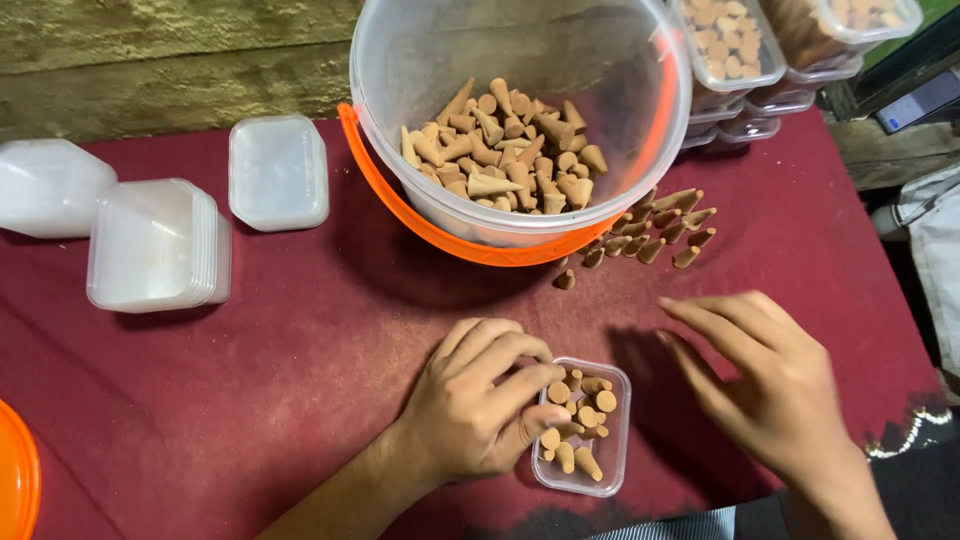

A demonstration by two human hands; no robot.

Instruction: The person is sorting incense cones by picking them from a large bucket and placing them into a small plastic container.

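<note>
The left hand point(470, 405) rests on the desk point(300, 350) with its grip closed loosely round the left wall of a small clear box point(583, 428), thumb and forefinger touching the cones point(578, 415) inside; the right hand point(770, 385) hovers just to the right of the box, fingers spread and holding nothing. The box stands near the front edge of the desk, between the two hands, and looks about half full of tan cones lying at mixed angles. To do the filling well, steady the box with the left hand so it cannot slide on the red cloth, bring cones in small pinches, and settle them flat with a fingertip so that a lid can seat; pressing hard would likely chip the tips. A loose pile point(660, 230) of cones lies on the cloth beyond the right hand, just beside the bucket point(510, 110), a large clear tub with an orange handle, holding many more cones. At the far right corner stands a stack of filled boxes point(735, 60), clear and rectangular. To the left lie a single clear lid point(278, 172) and a nested stack of lids point(155, 245), with another pale container point(50, 185) at the left edge. No label or sign can be made out on any package
</note>
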